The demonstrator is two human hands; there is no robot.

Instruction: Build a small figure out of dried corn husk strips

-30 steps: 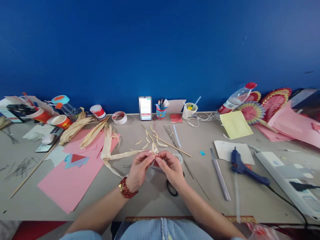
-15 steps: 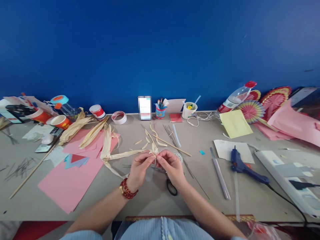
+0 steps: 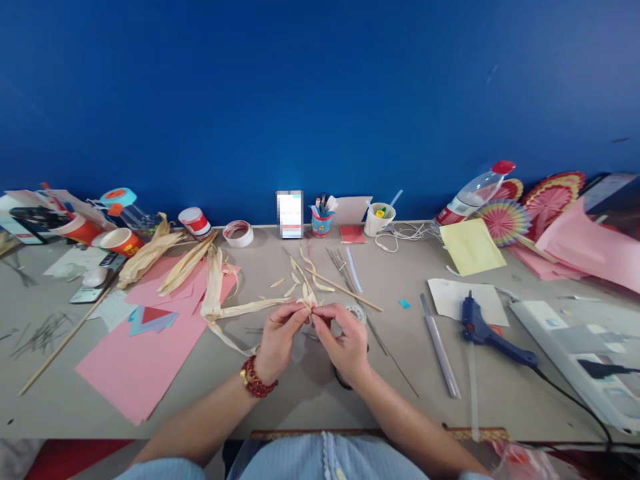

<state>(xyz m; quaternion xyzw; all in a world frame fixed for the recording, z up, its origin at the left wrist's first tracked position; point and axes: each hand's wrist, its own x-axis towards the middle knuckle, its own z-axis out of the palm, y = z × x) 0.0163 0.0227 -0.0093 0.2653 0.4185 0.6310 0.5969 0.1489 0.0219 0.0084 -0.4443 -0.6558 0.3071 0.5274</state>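
I am seeing two hands working together over the middle of the tabletop [image 3: 400, 413]. The left hand [image 3: 277, 339], which is wearing a red bead bracelet [image 3: 259, 383], is pinching one small bunch of husk petals [image 3: 307, 295] between thumb and forefinger. The right hand [image 3: 347, 340] is pinching the same bunch from the other side, at its lower end. Just beyond, four loose husk petals [image 3: 290, 291] are lying. To the left, three larger corn husks [image 3: 150, 257] are resting, partly over pink paper sheets [image 3: 135, 367]. One pair of scissors [image 3: 343, 383] is lying mostly hidden by the right hand. Farther right, one blue glue gun [image 3: 477, 331] and one white power strip [image 3: 540, 319] are lying. At the back, three folded paper fans [image 3: 503, 222] are standing near one plastic bottle [image 3: 453, 208].
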